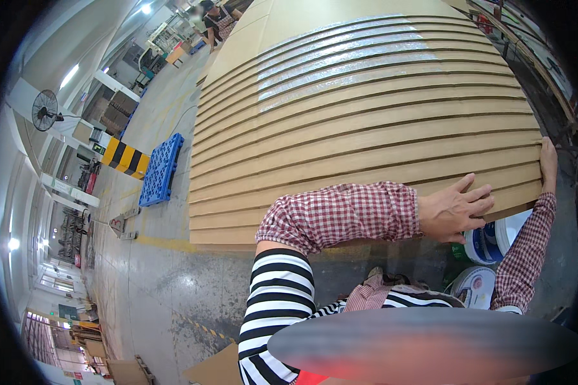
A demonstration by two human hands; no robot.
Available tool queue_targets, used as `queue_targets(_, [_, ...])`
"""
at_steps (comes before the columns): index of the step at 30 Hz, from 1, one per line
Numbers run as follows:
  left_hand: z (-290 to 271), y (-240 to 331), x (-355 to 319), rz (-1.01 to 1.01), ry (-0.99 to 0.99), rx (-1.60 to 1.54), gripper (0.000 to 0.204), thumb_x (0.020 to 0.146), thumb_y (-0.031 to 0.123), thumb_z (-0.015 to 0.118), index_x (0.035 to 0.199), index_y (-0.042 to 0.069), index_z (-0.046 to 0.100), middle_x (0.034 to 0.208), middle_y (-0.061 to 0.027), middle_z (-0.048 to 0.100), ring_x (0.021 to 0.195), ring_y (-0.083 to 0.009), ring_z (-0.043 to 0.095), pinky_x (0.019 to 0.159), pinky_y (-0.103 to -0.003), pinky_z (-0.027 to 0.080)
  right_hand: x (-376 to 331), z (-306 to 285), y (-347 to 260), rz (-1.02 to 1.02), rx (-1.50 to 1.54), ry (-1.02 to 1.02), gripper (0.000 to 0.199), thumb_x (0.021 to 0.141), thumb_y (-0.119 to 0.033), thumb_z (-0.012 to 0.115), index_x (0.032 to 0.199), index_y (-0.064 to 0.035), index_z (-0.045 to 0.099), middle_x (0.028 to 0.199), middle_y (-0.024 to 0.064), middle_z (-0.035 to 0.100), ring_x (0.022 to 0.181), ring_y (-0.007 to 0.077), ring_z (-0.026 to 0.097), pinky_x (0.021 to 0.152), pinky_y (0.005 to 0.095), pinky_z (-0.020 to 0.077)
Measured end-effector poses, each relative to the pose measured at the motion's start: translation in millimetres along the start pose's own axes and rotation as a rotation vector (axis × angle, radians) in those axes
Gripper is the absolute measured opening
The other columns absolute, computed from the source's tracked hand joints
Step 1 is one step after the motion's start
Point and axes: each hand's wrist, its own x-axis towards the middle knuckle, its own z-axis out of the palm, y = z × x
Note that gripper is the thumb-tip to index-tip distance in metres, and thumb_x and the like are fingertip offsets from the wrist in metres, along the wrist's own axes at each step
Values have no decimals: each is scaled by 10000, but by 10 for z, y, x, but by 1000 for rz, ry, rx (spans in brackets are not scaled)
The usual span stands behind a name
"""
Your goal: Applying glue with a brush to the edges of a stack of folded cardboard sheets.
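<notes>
Head view, as seen by someone standing close by: the broad stack of cardboard sheets (340, 151) lies right under the person's fingers and fans away from them in overlapping steps. The left hand (455, 206) is loosely spread over the near edge, grasping nothing that I can see; whether it presses down is hard to tell. The right hand (548, 163) is at the side edge, fingers pointing away along it; how far they curl, and whether they grip a sheet, I cannot tell.

An uneven push from either hand could, I judge, skew the steps, since the sheets seem merely laid over one another. Leaning hard might bend the near corner, and a bare fingertip could get scraped by a cardboard edge.

Well beyond the fingers, shiny film (347, 54) covers part of the stack. Below the left fingers, near the person's body, stand a blue-and-white bucket (483, 248) and a pale lidded tub (478, 286). Far to the left of the hands, a blue pallet (161, 172) leans by a yellow-and-black post (125, 159) on the grey, scuffed floor (192, 289); a fan (45, 110) hangs further off. At the far end, a co-worker (222, 23) bends near the stack.
</notes>
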Motion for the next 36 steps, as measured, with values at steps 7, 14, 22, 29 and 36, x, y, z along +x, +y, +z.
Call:
queue_targets(7, [17,-8,-24,-21,-7,-1,507,720,390,631,1122,105,513,1303,-178,313,1253,-349,233,971,-577,210,213,-177,80,59,103,-11,445,918,-336,309,1095,34,483,1093,251,505,1039,382,472,844,373,382])
queue_targets(14, [3,-1,-25,-22,-7,6,508,717,390,635,1124,110,513,1302,-170,318,1249,-342,235,968,-565,215,181,-145,9,79,135,-19,452,917,-334,300,1110,33,479,1114,249,496,1057,375,467,855,381,377])
queue_targets(22, [9,-8,25,-1,-8,14,516,716,389,633,1129,107,508,1301,-174,318,1251,-348,236,966,-563,221,247,-92,393,259,612,-330,461,910,-346,302,1083,35,495,1091,255,505,1039,381,476,841,391,380])
queue_targets(29, [-3,7,-21,-20,-22,1,507,730,382,622,1134,100,501,1306,-176,314,1256,-351,230,976,-569,212,1051,-313,1469,858,2234,-1322,460,907,-344,303,1038,45,511,1043,270,521,997,400,494,813,401,391])
queue_targets(36, [-33,-3,8,-16,-45,-1,530,726,375,629,1153,100,477,1306,-172,306,1258,-348,223,975,-567,213,630,-191,785,514,1422,-870,449,905,-339,303,1027,44,504,1046,270,513,1006,400,479,813,402,385])
